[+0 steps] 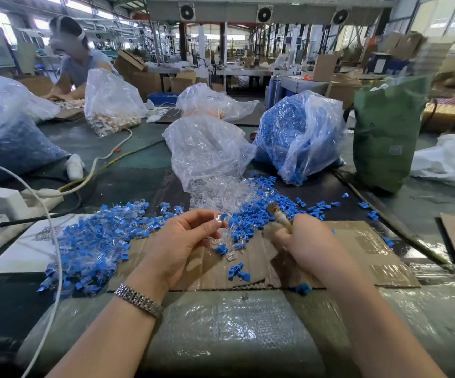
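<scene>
Fingers of our left hand (pixel 185 236) pinch a small clear plastic piece with blue cap (pixel 219 217) at frame centre; our right hand (pixel 306 242) grips a worn wooden-handled brush (pixel 280 215).

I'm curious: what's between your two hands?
In the head view, loose blue caps and clear pieces lie on cardboard between the left hand and right hand.

1. A small clear plastic piece (pixel 217 219) with a blue tip is pinched at the fingertips of the left hand (pixel 182 241).
2. A worn brush (pixel 278 214) rises tilted out of the right hand (pixel 308 244), with its bristles uppermost.
</scene>
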Tool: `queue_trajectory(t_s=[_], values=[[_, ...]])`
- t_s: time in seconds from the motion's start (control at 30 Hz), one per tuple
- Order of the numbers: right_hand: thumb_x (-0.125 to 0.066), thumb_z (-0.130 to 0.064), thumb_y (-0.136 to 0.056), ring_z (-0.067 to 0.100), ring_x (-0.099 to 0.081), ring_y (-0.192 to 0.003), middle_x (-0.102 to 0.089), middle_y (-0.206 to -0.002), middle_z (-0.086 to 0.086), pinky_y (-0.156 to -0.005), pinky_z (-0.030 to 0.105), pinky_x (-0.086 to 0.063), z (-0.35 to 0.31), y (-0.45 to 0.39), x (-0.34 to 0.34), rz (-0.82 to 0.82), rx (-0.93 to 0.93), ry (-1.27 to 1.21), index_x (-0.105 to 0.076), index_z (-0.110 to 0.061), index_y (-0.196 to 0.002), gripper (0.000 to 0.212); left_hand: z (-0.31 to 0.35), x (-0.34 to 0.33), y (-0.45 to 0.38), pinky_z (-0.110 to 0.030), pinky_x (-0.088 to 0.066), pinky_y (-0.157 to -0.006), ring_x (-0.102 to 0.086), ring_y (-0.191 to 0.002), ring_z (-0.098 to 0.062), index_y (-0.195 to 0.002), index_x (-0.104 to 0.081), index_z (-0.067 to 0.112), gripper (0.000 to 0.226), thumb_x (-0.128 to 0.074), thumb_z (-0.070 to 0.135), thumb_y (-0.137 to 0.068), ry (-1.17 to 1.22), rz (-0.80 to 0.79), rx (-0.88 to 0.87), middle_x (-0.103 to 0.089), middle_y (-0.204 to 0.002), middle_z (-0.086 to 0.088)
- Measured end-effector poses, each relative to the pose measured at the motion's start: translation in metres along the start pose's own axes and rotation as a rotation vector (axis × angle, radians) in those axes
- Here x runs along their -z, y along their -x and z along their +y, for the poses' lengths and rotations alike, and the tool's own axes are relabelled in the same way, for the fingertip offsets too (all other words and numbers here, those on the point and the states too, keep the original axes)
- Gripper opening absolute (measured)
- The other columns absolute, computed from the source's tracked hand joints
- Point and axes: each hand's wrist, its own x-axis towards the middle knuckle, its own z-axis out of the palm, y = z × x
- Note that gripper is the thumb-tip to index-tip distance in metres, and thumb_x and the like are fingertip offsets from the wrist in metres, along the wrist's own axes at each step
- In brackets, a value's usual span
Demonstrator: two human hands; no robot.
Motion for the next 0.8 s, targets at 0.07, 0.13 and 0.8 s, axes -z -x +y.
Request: queue_trajectory(t_s=[0.07,0.13,0.8], values=[[-0.056,-0.029,-0.097,0.018,-0.048,-0.053,-0.052,-0.062,0.002,-0.048,0.029,-0.038,-0.005,0.005,0.008,-0.061,0.034,-0.172,-0.052,-0.014,-0.071,0.030,0.002,-0.001,0.000,-0.020,-0.058,-0.068,-0.069,-0.085,-0.014,-0.101,-0.080,0.018,0.022,-0.077,0.020,-0.080,0.040,0.008,0.006,-0.076,-0.110,-0.014],[-0.055,-0.030,-0.102,0.014,-0.055,-0.053,-0.057,-0.063,0.001,-0.052,0.029,-0.052,-0.013,0.014,0.015,-0.258,0.071,-0.397,-0.061,-0.010,-0.078,0.031,0.003,-0.001,0.000,-0.021,-0.057,-0.068,-0.069,-0.086,-0.015,-0.099,-0.080,0.021,0.021,-0.076,0.020,-0.079,0.077,0.024,-0.001,-0.076,-0.110,-0.013],[-0.053,-0.049,-0.101,0.025,-0.061,-0.068,-0.062,-0.076,0.009,-0.080,0.046,-0.059,-0.048,0.043,-0.003,-0.393,0.214,-0.364,-0.063,-0.008,-0.085,0.045,-0.005,-0.002,-0.004,-0.026,-0.056,-0.078,-0.069,-0.087,-0.015,-0.097,-0.081,0.024,0.026,-0.080,0.028,-0.072,-0.065,0.052,-0.078,-0.078,-0.104,-0.008]])
